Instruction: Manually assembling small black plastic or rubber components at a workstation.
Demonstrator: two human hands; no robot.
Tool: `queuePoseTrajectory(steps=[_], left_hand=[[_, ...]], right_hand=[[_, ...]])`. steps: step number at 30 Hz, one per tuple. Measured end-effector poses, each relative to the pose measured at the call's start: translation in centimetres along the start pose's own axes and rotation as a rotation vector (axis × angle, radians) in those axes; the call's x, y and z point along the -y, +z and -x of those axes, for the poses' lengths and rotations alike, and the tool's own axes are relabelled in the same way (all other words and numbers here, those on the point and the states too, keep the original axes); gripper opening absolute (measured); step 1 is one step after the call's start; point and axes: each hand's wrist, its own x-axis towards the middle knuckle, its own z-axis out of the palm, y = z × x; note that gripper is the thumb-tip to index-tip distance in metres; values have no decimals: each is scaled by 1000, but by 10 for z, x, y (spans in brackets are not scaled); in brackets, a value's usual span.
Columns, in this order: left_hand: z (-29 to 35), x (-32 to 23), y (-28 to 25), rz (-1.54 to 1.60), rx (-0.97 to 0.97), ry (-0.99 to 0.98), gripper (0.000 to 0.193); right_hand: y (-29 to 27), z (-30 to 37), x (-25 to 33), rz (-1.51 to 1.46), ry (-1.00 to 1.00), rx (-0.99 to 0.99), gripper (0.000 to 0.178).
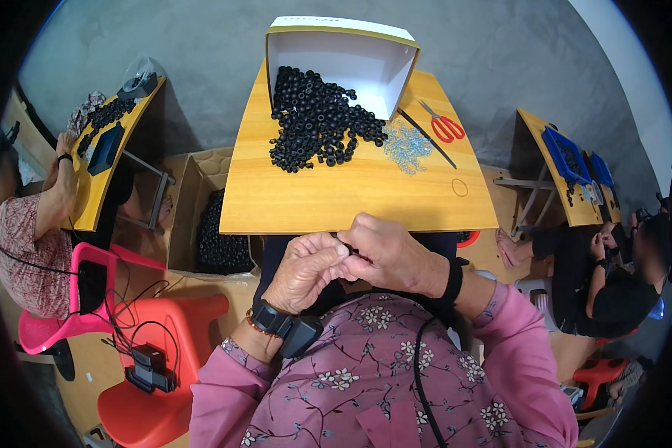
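Just beyond my lap, by the table's near edge, my left hand (306, 270) and my right hand (394, 254) meet with fingers pinched together. A small black piece (342, 243) shows between the fingertips, mostly covered by them, so its exact shape cannot be made out. On the yellow wooden table (291, 201) ahead lies a heap of small round black parts with holes (310, 123), spilling from a white box (366, 67) tipped on its side. A small pile of shiny clear or metal bits (407, 147) lies right of the heap.
Right of the pile lie a thin black rod (429, 142), red-handled scissors (446, 128) and a loose band (460, 187). A carton of black parts (224, 235) and a red chair (145, 373) stand at left. Other people sit at tables (89, 201) on both sides.
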Motion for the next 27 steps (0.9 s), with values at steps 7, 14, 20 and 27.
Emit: queuePoseTrajectory(steps=[7, 14, 20, 27], left_hand=[[-1, 8, 3, -1, -11, -11, 3], [-4, 12, 4, -59, -33, -3, 5], [-6, 15, 6, -47, -62, -47, 7], [-7, 22, 1, -50, -34, 78, 5]], right_hand=[[1, 6, 3, -1, -45, -15, 19], [2, 16, -4, 13, -14, -62, 26], [-4, 15, -5, 22, 36, -40, 20], [-2, 12, -1, 92, 53, 2, 30]])
